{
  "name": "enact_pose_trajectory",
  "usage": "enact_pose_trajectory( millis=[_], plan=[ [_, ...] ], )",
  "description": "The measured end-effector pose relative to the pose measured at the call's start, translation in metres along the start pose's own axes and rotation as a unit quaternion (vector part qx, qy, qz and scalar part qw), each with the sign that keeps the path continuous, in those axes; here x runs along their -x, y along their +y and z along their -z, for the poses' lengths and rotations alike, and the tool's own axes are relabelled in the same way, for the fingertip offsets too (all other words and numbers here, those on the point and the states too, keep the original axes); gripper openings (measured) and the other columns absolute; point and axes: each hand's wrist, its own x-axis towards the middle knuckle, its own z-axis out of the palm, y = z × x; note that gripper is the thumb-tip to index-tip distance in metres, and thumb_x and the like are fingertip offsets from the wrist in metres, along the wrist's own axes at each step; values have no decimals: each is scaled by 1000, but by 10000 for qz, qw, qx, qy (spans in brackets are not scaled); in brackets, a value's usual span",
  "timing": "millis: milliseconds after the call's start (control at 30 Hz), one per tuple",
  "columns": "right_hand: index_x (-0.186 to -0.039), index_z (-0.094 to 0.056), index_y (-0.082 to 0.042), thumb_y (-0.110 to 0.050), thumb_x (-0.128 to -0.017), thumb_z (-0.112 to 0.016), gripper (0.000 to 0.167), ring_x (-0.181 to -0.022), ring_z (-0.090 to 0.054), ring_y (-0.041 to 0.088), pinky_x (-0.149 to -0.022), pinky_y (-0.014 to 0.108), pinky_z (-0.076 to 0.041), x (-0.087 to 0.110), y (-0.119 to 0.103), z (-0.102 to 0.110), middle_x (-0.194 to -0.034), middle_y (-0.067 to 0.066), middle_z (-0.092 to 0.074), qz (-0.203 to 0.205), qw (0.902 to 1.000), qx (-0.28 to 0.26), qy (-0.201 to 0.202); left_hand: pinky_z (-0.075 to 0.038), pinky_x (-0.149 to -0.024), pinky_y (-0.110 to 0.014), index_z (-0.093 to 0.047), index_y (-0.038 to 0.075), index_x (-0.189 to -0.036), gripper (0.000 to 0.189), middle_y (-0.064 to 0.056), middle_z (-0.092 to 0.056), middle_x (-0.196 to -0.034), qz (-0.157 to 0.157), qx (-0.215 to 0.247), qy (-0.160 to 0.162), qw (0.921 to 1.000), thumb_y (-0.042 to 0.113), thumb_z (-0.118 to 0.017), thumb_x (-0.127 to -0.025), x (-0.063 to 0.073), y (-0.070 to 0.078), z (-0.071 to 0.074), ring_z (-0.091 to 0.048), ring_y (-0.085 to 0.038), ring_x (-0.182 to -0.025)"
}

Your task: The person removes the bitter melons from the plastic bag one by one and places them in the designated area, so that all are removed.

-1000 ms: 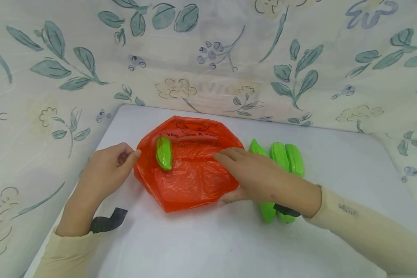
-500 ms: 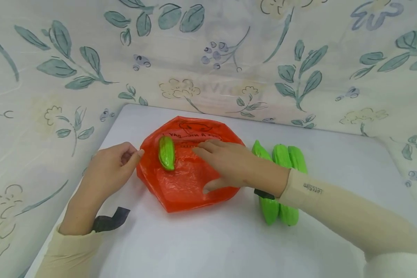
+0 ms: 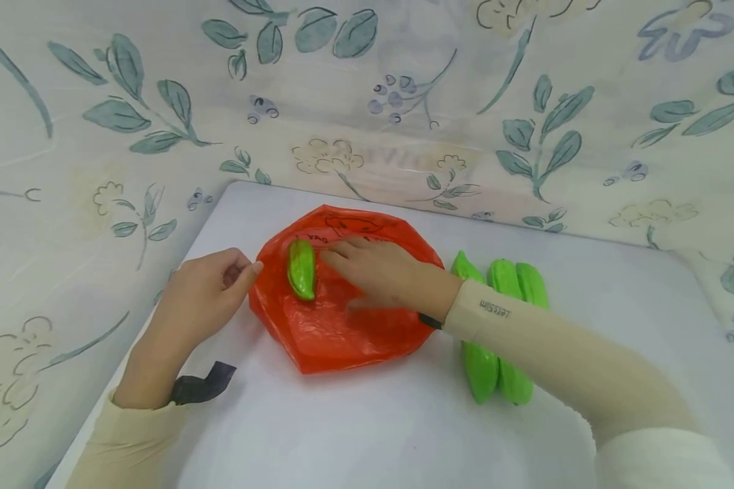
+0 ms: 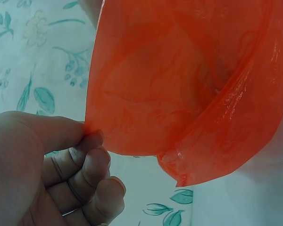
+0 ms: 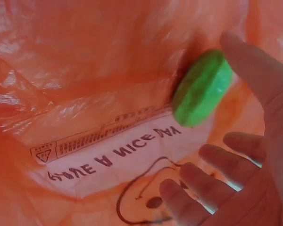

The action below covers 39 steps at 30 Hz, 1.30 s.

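Between thumb and forefinger my left hand (image 3: pixel 204 295) pinches the left edge of a red plastic bag (image 3: pixel 336 339); the left wrist view shows the bag's edge (image 4: pixel 146 127) held up thin and translucent. Inside the bag at its left lies a ridged green fruit (image 3: pixel 302 269) that looks like a star fruit. Over the bag my right hand (image 3: pixel 382 272) has its fingers spread, holding nothing. Its fingertips are close to the green fruit (image 5: pixel 203 87), with a gap between them in the right wrist view. The forearm hides part of the bag.
Several more green ridged fruits (image 3: pixel 480 370) lie side by side right of the bag, partly hidden under the right sleeve (image 3: pixel 544 346). All this is on a white table (image 3: pixel 342 428), with a floral-patterned sheet (image 3: pixel 404 149) behind it.
My right hand has moved left across the bag, from its right edge to near the green fruit. The left hand keeps its pinch on the bag. The whole view has shifted slightly.
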Motion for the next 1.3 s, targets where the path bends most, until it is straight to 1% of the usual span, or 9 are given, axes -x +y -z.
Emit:
enact_pose_trajectory(
  millis=[167, 333, 467, 567, 767, 900, 1000, 1133, 1300],
  plan=[
    [-165, -28, -16, -40, -93, -80, 91, -153, -31, 30, -108, 50, -48, -19, 2, -6, -168, 5, -31, 13, 10000, 44, -60, -48, -57, -34, -68, 8, -101, 22, -3, -61, -75, 4, -24, 1, 10000, 29, -63, -105, 0, -2, 1, -54, -25, -71],
    [-166, -25, -16, -32, -99, -73, 84, -154, -31, 30, -101, 49, -53, -34, 1, -16, -171, 5, -26, -8, 9999, 118, -77, -46, -57, -34, -68, 8, -102, 22, -3, -60, -74, -10, 15, -6, 10000, 29, -62, -105, -1, -1, 1, -53, -24, -70],
    [-167, -24, -19, -25, -103, -67, 77, -155, -28, 29, -100, 49, -53, -42, 1, -22, -173, 3, -20, 54, 9999, 84, 76, -45, -57, -35, -68, 7, -102, 22, -3, -60, -74, -25, 16, -17, 10000, 28, -62, -105, -1, 1, 1, -53, -24, -70],
    [-168, -22, -21, -21, -105, -64, 75, -157, -24, 28, -102, 50, -52, -48, 2, -24, -174, 1, -18, 82, 9999, 56, 92, -45, -56, -35, -68, 7, -101, 21, -2, -60, -74, -28, 9, -5, 10000, 27, -62, -105, 0, 2, 1, -53, -24, -69],
    [-166, -27, -25, -22, -105, -64, 71, -153, -31, 30, -102, 50, -52, -57, 3, -20, -170, 0, -28, 61, 9999, 80, 82, -45, -56, -35, -68, 8, -100, 20, -2, -60, -73, -35, -3, 2, 10000, 26, -62, -105, 0, 4, 1, -52, -24, -69],
    [-165, -32, -26, -21, -106, -63, 67, -145, -41, 30, -102, 47, -53, -62, 5, -17, -166, 3, -34, 100, 9994, 287, 165, -45, -56, -35, -67, 7, -101, 20, -3, -60, -74, -15, 8, -33, 10000, 26, -62, -105, -1, 5, 2, -53, -24, -70],
    [-162, -37, -27, -20, -105, -64, 64, -140, -46, 30, -101, 46, -54, -65, 5, -16, -161, 4, -39, 76, 9992, 311, 249, -45, -57, -35, -67, 7, -101, 20, -3, -60, -75, -14, 37, -54, 10000, 26, -62, -105, -1, 6, 3, -53, -25, -71],
    [-159, -43, -27, -20, -105, -64, 59, -141, -44, 29, -103, 45, -53, -69, 3, -16, -160, 3, -43, 44, 9994, 277, 225, -45, -57, -36, -67, 7, -100, 19, -3, -60, -75, -23, 47, -62, 10000, 25, -61, -105, 0, 6, 4, -53, -25, -71],
    [-153, -49, -24, -23, -106, -63, 50, -142, -42, 27, -106, 44, -50, -72, -2, -17, -157, -1, -50, 138, 9994, 293, 89, -45, -58, -36, -68, 7, -100, 18, -3, -60, -74, -41, 47, -43, 10000, 23, -61, -104, 1, 7, 5, -53, -25, -70]
  ],
)
